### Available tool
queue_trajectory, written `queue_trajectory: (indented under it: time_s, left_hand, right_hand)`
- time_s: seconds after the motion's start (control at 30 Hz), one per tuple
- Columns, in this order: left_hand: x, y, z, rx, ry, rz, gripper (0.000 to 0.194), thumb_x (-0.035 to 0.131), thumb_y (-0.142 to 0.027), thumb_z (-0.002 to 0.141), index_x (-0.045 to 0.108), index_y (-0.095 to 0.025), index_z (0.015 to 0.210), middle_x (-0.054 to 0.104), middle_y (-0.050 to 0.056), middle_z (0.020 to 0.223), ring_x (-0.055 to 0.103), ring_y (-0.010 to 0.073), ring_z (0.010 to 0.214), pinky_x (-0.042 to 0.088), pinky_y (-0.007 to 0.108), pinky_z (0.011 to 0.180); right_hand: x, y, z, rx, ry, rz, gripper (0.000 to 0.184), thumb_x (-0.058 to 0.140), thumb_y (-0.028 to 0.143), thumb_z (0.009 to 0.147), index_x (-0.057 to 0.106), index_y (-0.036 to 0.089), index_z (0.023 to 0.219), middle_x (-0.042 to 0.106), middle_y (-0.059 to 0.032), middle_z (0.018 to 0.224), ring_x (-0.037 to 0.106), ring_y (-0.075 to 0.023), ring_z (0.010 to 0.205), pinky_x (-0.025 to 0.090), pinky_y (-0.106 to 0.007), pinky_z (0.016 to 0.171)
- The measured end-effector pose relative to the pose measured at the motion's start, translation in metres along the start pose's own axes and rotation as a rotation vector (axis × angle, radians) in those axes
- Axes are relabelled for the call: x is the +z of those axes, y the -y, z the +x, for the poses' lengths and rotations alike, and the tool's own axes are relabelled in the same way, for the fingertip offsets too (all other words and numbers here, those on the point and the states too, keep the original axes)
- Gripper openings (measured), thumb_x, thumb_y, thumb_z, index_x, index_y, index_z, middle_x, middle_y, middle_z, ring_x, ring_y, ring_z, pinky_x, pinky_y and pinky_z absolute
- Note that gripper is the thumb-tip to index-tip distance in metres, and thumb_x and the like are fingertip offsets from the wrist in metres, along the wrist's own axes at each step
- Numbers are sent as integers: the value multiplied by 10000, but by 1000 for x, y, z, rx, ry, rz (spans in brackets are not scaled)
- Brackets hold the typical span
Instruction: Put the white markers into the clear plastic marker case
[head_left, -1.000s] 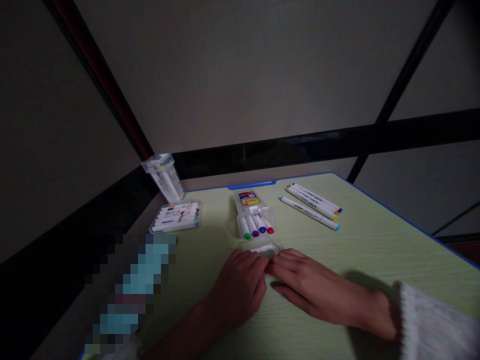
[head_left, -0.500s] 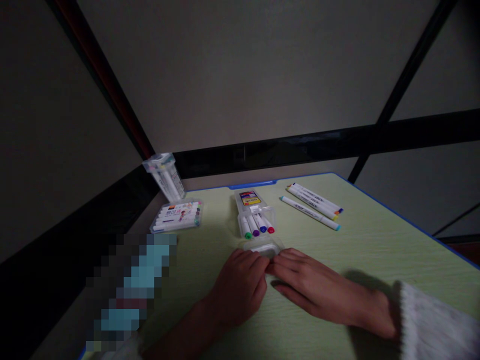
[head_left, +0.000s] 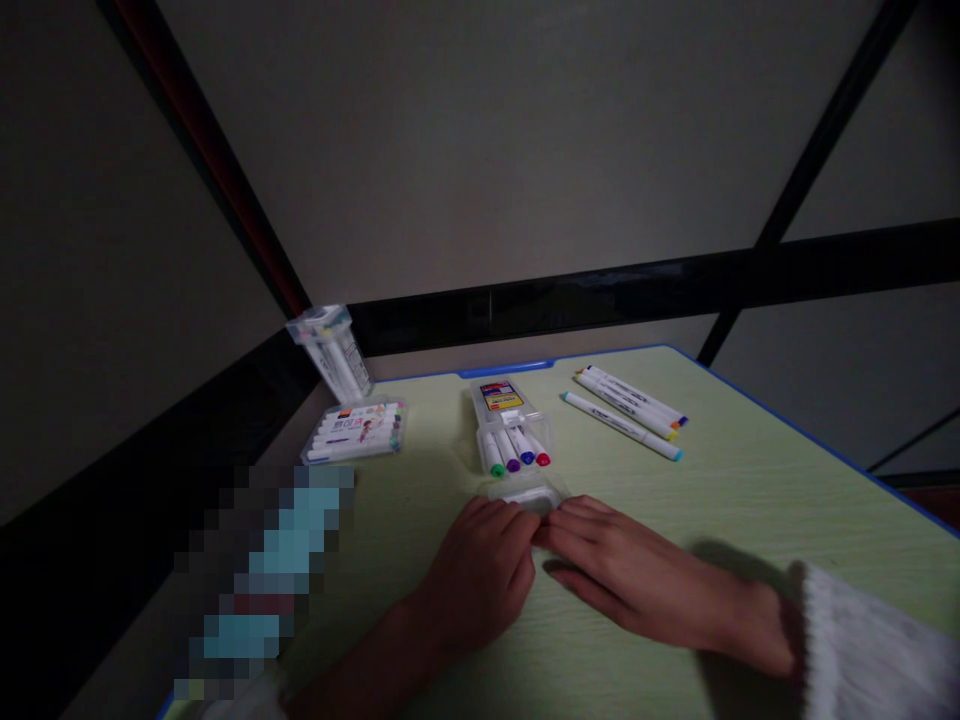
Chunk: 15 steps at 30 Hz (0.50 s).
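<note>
My left hand (head_left: 484, 565) rests on the table with its fingers curled; whatever lies inside them, if anything, is hidden. My right hand (head_left: 630, 575) lies beside it, fingers stretched out and thumb apart, its fingertips touching the left hand. Just beyond both hands is a clear plastic lid (head_left: 529, 492), its near edge partly covered by the fingers. A clear marker case (head_left: 504, 400) lies behind the lid, its open end facing me. Several white markers (head_left: 516, 443) poke out of it, showing green, purple, blue and red ends.
Several loose white markers (head_left: 628, 405) lie at the right back, near a cyan-ended marker (head_left: 622, 426). A flat marker box (head_left: 356, 432) and an upright marker container (head_left: 334, 355) stand on the left. A blurred-out item (head_left: 289, 545) lies left of my hands. Walls border the table (head_left: 750, 480).
</note>
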<state>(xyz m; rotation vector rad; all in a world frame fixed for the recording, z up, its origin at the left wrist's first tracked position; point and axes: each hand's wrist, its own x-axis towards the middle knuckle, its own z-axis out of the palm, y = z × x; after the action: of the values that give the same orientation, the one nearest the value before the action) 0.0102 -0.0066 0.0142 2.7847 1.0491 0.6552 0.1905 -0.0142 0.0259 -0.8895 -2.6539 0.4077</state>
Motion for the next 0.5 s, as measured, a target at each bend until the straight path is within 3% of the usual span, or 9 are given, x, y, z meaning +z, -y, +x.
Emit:
queue_trajectory:
  time_s: [0.5]
  left_hand:
    - [1, -1, 0, -7, 6, -9, 195, 367, -79, 787, 541, -145, 843, 600, 66, 797, 529, 195, 737, 434, 336, 703]
  right_hand:
    - [-1, 0, 0, 9, 16, -8, 171, 457, 136, 845, 519, 151, 1004, 583, -73, 978, 514, -200, 923, 397, -383, 875]
